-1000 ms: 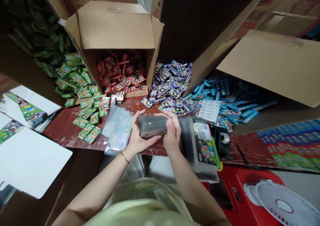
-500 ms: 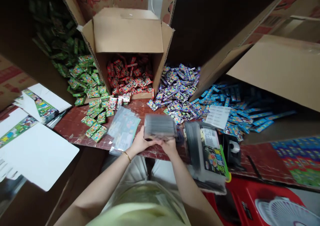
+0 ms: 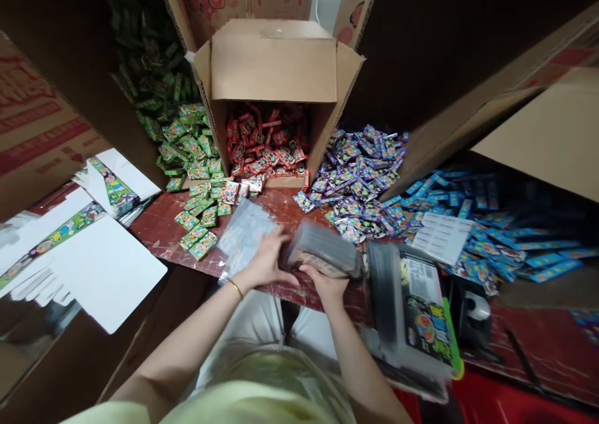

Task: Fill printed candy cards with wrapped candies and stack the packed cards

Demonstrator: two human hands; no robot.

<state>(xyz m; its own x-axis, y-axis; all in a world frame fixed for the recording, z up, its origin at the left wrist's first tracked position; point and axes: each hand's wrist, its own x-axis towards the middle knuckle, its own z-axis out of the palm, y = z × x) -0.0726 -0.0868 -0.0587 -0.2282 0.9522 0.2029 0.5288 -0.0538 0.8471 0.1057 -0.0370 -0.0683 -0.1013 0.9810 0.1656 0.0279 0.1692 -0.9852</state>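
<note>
In front of me is a thick stack of dark flat plastic packs (image 3: 324,249), smeared by motion and tilted down to the right. My right hand (image 3: 330,288) grips its near edge, thumb on the near face; the other fingers are hidden. My left hand (image 3: 266,260), a bracelet at its wrist, is at the stack's left end with fingers spread, holding nothing. Whether its fingertips touch the stack I cannot tell. Beside and behind the left hand lie clear plastic bags (image 3: 244,229). Another row of dark packs (image 3: 384,286) stands right of my right hand, with a printed black pack (image 3: 425,324) against it.
Piles of green sachets (image 3: 199,221), red sachets (image 3: 266,146), purple sachets (image 3: 360,168) and blue sachets (image 3: 505,243) spill from cardboard boxes (image 3: 274,68). White printed card sheets (image 3: 116,261) lie left. A label sheet (image 3: 442,236) and black tape dispenser (image 3: 470,315) are at the right.
My left hand has come off the stack and its fingers have spread. The stack has turned, its right end swinging nearer, in my right hand. The view has shifted left.
</note>
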